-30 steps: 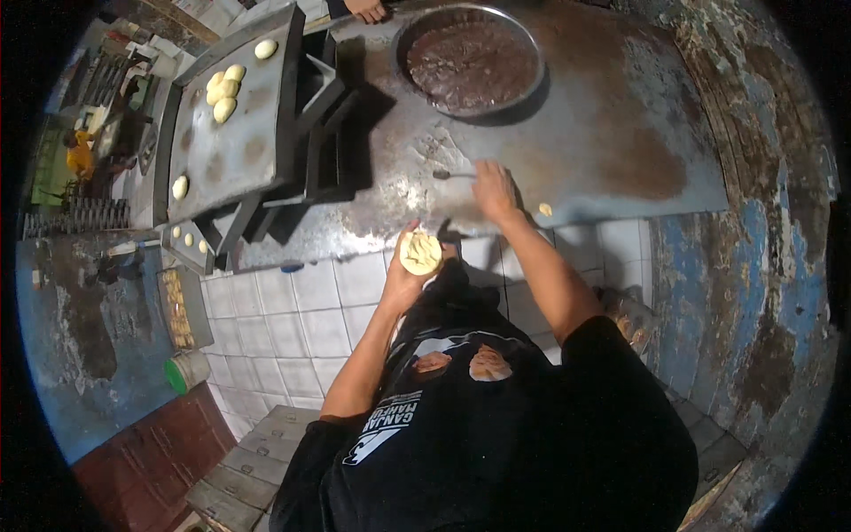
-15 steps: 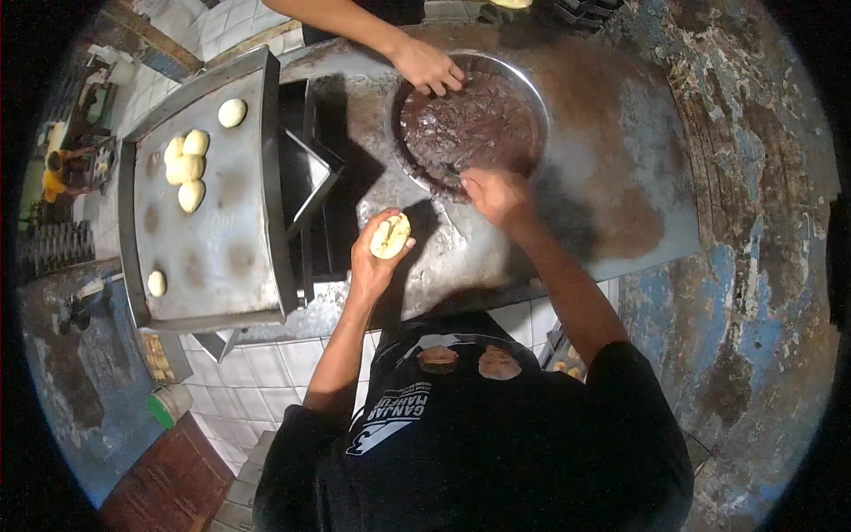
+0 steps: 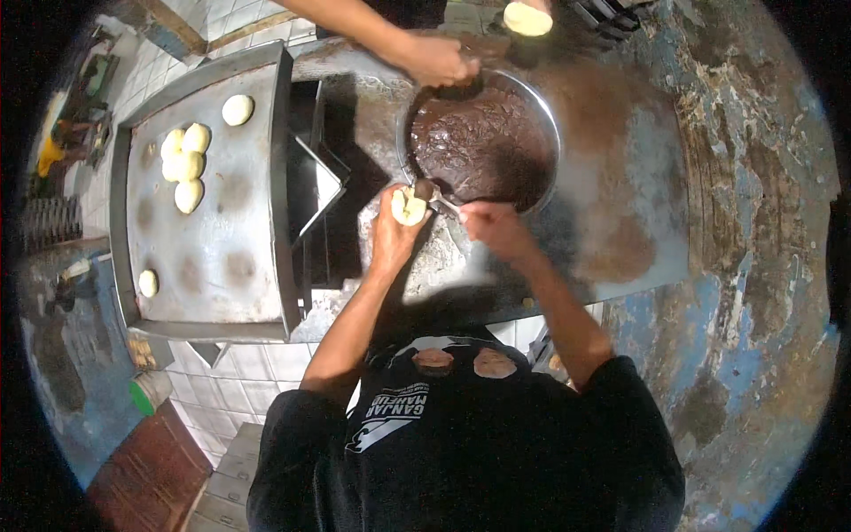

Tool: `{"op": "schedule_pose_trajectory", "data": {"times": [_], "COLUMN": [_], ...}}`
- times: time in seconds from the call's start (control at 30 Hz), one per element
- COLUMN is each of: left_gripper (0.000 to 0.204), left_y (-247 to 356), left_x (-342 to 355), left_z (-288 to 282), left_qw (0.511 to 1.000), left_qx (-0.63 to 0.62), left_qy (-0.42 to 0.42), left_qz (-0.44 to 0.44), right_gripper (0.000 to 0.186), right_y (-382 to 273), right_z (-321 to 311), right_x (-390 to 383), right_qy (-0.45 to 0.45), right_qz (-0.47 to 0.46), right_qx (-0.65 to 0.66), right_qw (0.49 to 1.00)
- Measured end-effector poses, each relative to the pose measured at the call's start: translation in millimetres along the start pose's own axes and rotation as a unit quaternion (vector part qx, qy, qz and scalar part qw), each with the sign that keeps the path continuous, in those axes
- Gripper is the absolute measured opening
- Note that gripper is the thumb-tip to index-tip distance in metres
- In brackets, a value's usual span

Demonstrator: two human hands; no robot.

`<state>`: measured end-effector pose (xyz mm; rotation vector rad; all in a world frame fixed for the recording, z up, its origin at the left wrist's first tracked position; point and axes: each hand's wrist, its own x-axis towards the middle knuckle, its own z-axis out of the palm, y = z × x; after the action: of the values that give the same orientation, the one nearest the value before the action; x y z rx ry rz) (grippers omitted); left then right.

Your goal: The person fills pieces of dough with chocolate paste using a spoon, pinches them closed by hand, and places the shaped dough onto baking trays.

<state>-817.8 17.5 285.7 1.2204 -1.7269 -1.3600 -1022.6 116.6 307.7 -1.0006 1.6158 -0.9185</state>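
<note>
My left hand (image 3: 390, 239) is closed around a pale yellow dough piece (image 3: 407, 209), pressed open into a hollow. In my right hand (image 3: 496, 227) is a small metal spoon (image 3: 448, 206), its handle pinched between the fingers. A dark brown lump of filling (image 3: 425, 189) sits on the spoon's end, right at the dough's edge. Just beyond stands a round metal bowl (image 3: 557, 133) holding dark brown, glossy filling (image 3: 474, 133). Another person's hand (image 3: 441, 60) reaches over the bowl's far left rim; what it grips is blurred.
On the left, a large metal tray (image 3: 204, 253) carries several dough balls (image 3: 189, 166). It rests on stacked metal trays (image 3: 312, 213). Another dough piece (image 3: 527, 19) is in a co-worker's fingers at the far edge. The worn metal tabletop (image 3: 612, 222) meets a peeling wall (image 3: 745, 266) at right.
My right hand has lifted the spoon with filling out of the bowl to the dough. My left hand has moved up and right. The co-worker's hand has shifted, and the dough beyond shows more.
</note>
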Motion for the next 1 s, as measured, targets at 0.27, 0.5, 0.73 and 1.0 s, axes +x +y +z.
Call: {"op": "schedule_pose_trajectory", "data": {"times": [0.27, 0.5, 0.73, 1.0], "left_gripper": [0.040, 0.076, 0.062, 0.036], "left_y": [-12, -10, 12, 64], "left_x": [-32, -116, -200, -269], "left_z": [7, 14, 48, 61], "left_qw": [0.968, 0.960, 0.997, 0.970], "left_qx": [0.227, -0.219, -0.031, -0.211], "left_qy": [-0.028, -0.135, -0.051, -0.115], "left_qz": [0.106, -0.113, -0.054, -0.023], "right_gripper": [0.025, 0.040, 0.033, 0.035], "right_y": [3, 54, -11, 35], "right_z": [71, 55, 62, 67], "right_x": [-107, -112, -204, -256], "right_qy": [0.180, 0.171, 0.020, 0.154], "right_qz": [-0.226, -0.156, -0.306, -0.245], "right_qx": [-0.358, -0.173, -0.279, -0.064], "right_qw": [0.888, 0.957, 0.910, 0.955]}}
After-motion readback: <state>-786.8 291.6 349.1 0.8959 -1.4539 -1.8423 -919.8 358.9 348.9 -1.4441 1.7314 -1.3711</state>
